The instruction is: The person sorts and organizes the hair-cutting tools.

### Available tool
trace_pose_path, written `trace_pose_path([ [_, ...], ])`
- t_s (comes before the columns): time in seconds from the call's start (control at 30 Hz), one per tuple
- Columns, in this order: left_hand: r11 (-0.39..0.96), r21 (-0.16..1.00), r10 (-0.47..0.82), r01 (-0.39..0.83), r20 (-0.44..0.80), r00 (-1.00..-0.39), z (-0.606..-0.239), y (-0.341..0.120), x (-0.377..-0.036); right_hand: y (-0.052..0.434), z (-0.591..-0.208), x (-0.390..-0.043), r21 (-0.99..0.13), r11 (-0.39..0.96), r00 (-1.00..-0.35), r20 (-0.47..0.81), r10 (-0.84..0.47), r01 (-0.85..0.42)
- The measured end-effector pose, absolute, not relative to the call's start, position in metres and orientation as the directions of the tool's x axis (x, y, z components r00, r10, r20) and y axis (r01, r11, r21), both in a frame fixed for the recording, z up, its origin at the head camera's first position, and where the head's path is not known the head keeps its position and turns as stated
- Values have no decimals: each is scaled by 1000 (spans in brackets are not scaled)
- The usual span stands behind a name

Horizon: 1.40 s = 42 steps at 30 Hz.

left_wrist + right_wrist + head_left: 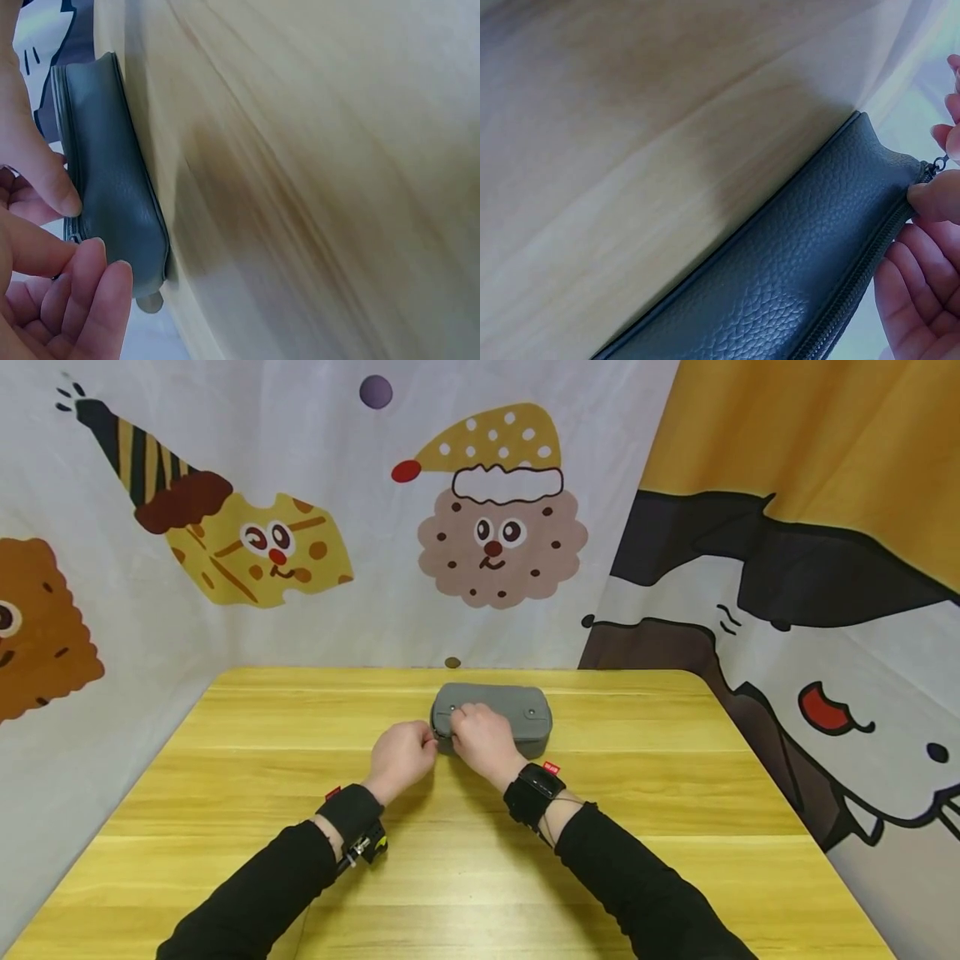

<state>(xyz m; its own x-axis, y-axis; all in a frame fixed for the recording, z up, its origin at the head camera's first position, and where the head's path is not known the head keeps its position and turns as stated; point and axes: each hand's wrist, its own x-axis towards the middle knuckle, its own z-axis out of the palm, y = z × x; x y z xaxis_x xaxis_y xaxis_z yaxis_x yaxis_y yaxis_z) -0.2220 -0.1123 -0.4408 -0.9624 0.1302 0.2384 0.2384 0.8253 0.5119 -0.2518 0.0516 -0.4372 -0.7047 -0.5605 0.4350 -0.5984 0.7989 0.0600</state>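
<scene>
A grey leather pouch (517, 714) lies flat on the yellow wooden table (600, 843), towards its far edge. Both hands meet at the pouch's left end. My left hand (401, 756) grips that end with curled fingers; in the left wrist view its thumb (52, 184) presses on the pouch (112, 187) beside the zip. My right hand (480, 739) lies over the pouch's top left part with its fingers bent. In the right wrist view its thumb (937, 199) pinches at the zip's end, by the small metal zip pull (939, 161). The zip (855, 289) on the pouch (765, 277) looks closed.
Cartoon-printed cloth (495, 527) hangs close behind the table and along both its sides. Bare wood stretches around the pouch and in front of the arms. Both wrists wear black bands with small cameras.
</scene>
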Motion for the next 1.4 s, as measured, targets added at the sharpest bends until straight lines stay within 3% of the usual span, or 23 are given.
trace_pose_path([
  [0.47,852,469,136,234,234,-963,-438,-122,-226,53,-434,-250,56,788,-705,413,-577,-612],
  [1.13,909,341,154,239,260,-953,-438,-127,-252,57,-435,-251,110,734,-644,408,-648,-670],
  [1.4,901,367,146,231,245,-959,-439,-129,-266,58,-435,-251,99,728,-644,397,-654,-678],
])
